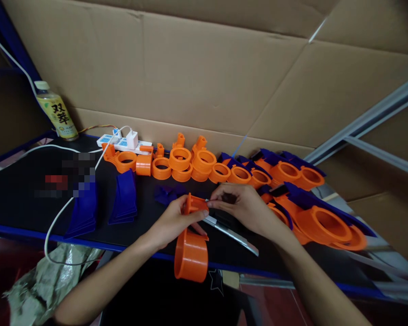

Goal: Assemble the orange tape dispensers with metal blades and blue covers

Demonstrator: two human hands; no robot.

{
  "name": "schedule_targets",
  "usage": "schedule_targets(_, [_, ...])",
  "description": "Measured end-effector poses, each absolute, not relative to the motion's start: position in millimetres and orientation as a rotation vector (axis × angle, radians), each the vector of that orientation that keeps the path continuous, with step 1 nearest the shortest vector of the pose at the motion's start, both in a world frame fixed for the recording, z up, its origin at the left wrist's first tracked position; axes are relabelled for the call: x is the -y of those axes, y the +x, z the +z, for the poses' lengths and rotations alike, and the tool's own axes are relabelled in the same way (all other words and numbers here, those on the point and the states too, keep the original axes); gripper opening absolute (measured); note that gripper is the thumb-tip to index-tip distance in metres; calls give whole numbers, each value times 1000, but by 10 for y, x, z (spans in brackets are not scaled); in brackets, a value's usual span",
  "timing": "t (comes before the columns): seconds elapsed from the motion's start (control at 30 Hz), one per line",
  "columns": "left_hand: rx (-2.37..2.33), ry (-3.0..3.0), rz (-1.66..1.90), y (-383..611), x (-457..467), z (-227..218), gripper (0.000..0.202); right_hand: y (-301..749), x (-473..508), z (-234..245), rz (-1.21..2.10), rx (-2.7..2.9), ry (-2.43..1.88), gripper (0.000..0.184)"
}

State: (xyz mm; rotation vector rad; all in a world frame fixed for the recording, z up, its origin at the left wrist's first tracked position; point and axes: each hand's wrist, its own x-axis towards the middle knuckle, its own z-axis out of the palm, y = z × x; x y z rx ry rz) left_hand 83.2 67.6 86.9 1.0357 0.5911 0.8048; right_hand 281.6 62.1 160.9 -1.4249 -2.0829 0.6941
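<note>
An orange plastic tape dispenser (191, 257) hangs with its wide ring downward above the table's front edge. My left hand (170, 222) is closed around its narrow upper end, thumb across the front. At that same end, my right hand (240, 206) pinches something tiny and shiny that I cannot make out. Beneath my right hand lies a slim silver utility knife (236, 235), its upper end close to the dispenser. Dark blue plastic pieces (168, 194) rest on the table behind my left hand.
Orange dispenser bodies (180, 159) line the back of the black table (17, 194). More dispensers with blue plates (326, 224) crowd the right. Stacked blue plates (124, 199), a power strip (117, 142), a white cable (54, 222) and a bottle (59, 113) occupy the left.
</note>
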Motion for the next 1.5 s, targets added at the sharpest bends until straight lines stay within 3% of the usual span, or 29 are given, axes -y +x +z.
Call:
schedule_targets(0.43, [-498,1014,679,840,-639,897,38,2740,-676,1547,637,2158,-1380,25])
schedule_targets(0.6, [-503,961,681,812,-645,943,40,2698,-653,1432,415,2038,-1321,25])
schedule_targets(0.7, [-526,916,751,769,-673,961,40,2862,-593,1412,205,2082,-1461,31])
schedule_targets(0.8, [-591,879,830,729,-707,974,38,3094,-500,1350,88,2362,-1686,21])
schedule_targets(1.0, [-646,868,861,716,-727,990,38,3360,-401,1165,137,2496,-1851,25])
schedule_targets(1.33, [-566,914,807,817,-622,942,42,2927,-297,1444,231,2122,-1403,16])
schedule_targets(1.5, [-520,909,845,857,-580,957,39,2586,-254,1287,44,1971,-1272,15])
